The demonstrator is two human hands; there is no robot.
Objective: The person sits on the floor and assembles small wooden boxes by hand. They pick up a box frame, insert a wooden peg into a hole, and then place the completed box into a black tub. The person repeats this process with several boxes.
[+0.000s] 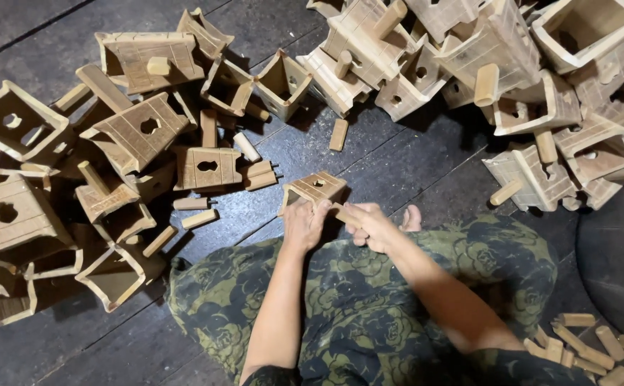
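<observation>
No packages, labels, signs or screens show anywhere in this view.

You've got pale, matt bare wood in that little box (315,188); dowels (589,350) the same raw timber, floor (390,161) dark worn planks, your trousers (355,300) printed cloth.
</observation>
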